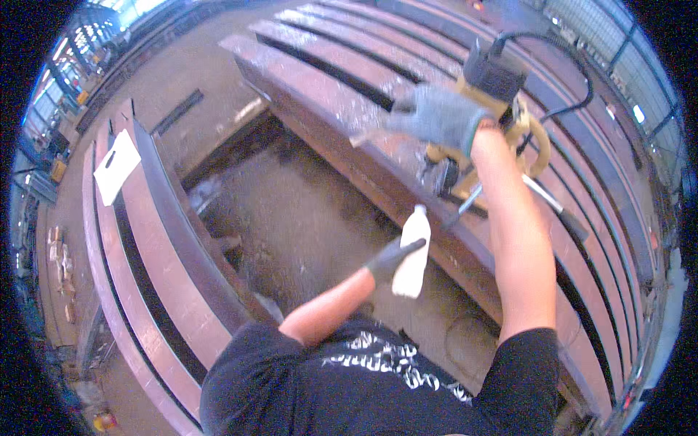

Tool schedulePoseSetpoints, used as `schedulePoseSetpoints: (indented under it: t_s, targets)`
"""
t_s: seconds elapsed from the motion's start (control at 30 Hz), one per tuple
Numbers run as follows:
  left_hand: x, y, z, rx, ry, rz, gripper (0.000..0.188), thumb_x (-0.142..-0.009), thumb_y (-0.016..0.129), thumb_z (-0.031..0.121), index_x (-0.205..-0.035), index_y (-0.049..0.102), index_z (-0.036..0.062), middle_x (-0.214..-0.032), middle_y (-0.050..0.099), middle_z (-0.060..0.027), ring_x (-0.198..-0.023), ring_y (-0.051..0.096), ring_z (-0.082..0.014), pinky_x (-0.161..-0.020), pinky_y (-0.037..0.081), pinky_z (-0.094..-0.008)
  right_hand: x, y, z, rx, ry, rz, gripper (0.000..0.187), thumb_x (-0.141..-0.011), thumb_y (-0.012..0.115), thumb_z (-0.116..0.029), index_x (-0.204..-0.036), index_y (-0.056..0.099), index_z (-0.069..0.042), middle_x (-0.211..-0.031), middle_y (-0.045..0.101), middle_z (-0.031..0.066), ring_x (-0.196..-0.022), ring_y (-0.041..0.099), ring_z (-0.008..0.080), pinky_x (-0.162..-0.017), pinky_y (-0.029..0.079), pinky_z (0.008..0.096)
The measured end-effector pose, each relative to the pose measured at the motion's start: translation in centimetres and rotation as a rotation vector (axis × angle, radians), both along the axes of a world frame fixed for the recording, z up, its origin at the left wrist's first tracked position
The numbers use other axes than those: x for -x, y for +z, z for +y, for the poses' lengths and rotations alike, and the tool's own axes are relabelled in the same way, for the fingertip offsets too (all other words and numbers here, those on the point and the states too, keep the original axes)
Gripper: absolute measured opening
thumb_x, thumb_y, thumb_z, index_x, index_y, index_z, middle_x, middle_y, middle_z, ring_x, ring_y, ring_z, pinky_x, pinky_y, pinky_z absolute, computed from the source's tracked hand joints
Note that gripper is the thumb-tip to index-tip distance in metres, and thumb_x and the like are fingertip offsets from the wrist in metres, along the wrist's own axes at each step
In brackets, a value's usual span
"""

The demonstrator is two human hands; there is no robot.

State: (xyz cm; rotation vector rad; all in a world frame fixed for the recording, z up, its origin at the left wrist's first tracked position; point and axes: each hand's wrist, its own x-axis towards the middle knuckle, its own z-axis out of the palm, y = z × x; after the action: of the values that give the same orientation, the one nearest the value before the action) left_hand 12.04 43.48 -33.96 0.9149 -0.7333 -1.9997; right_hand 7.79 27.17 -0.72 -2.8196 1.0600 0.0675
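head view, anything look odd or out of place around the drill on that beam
Pale debris, probably drilling swarf, lies scattered on the steel beam beside the yellow magnetic drill. A white sheet rests loose on the left beams. Nothing else stands out.

Rusty matt steel beam (342, 109); smooth white plastic bottle (412, 254); grey knit glove (436, 116); rough concrete floor (305, 218).

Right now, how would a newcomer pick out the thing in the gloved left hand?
Start at the long rust-red steel beam running across the middle, where the right hand rests on a yellow and black drill. Just below the beam's near edge, the left hand grips a small white plastic squeeze bottle. It is the only white bottle among brown steel.
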Motion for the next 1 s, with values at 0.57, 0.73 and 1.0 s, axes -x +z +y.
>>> schedulePoseSetpoints:
  t_s: [0.57,0.73,1.0]
  targets:
    - [-0.5,-2.7,-0.2,-0.212,-0.078,0.136,0.070,-0.093,0.072,0.057,-0.138,0.052,0.0074,-0.102,0.067,-0.0044,-0.083,0.066,-0.0154,-0.073,0.058,-0.0335,-0.3,-0.2,-0.5,0.059,0.024,0.282,0.044,-0.092,0.059,-0.045,-0.116,0.076,-0.012,-0.109,0.076,0.0174,-0.103,0.071,0.0375,-0.093,0.055,0.0481]
    - [-0.4,-1.6,0.0,-0.139,-0.091,0.055,0.069,-0.095,0.070,0.057,-0.138,0.052,0.0071,-0.101,0.066,-0.0043,-0.082,0.066,-0.0160,-0.073,0.058,-0.0340,-0.3,-0.6,-0.8,0.089,0.050,0.311,0.045,-0.092,0.060,-0.046,-0.115,0.077,-0.011,-0.109,0.075,0.0188,-0.101,0.071,0.0389,-0.092,0.055,0.0483]
    - [0.5,-2.0,0.1,-0.233,-0.057,0.217,0.044,-0.098,0.068,0.052,-0.112,0.069,0.0103,-0.092,0.073,-0.0043,-0.073,0.068,-0.0188,-0.068,0.059,-0.0349,-1.2,-1.0,-1.1,0.076,0.019,0.288,0.046,-0.091,0.060,-0.048,-0.112,0.077,-0.010,-0.109,0.075,0.0192,-0.102,0.072,0.0370,-0.093,0.055,0.0453]
